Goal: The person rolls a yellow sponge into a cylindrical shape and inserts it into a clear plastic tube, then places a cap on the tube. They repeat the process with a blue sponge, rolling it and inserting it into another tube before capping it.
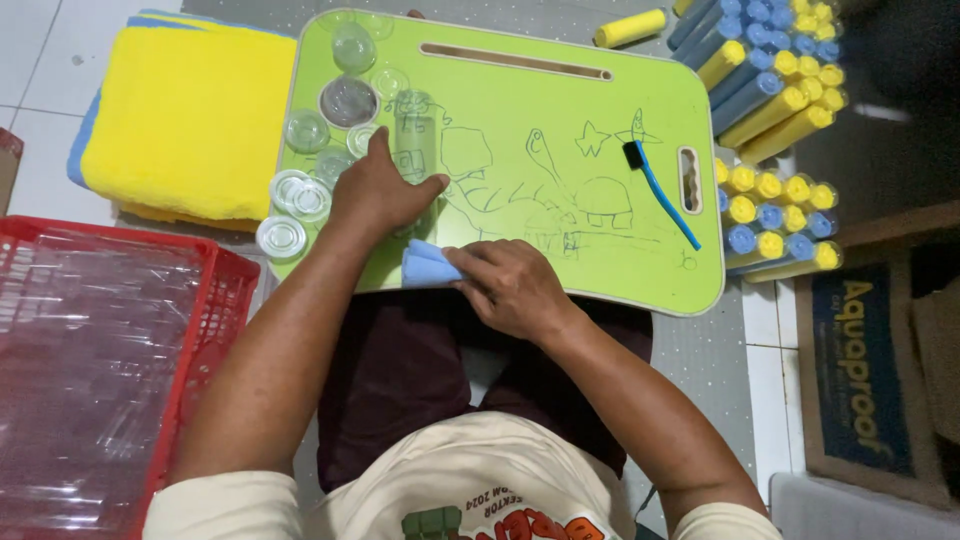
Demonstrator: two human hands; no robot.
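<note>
Head view: nearest, the right hand (512,285) has its fingers closed around a blue sponge (428,265) at the near edge of the green lap board (560,120). Just beyond, the left hand (378,190) lies flat, fingers spread, touching a clear tube (414,130). Clear caps (300,190) cluster left; a blue brush (662,190) lies far right.

Right hand (512,288) hides most of the blue sponge (428,265) (fingers over it).

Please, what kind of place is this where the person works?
Probably a small home workshop on a tiled floor: the person works on a green lap board, with a red crate of clear plastic and stacked yellow and blue tubes nearby.
</note>
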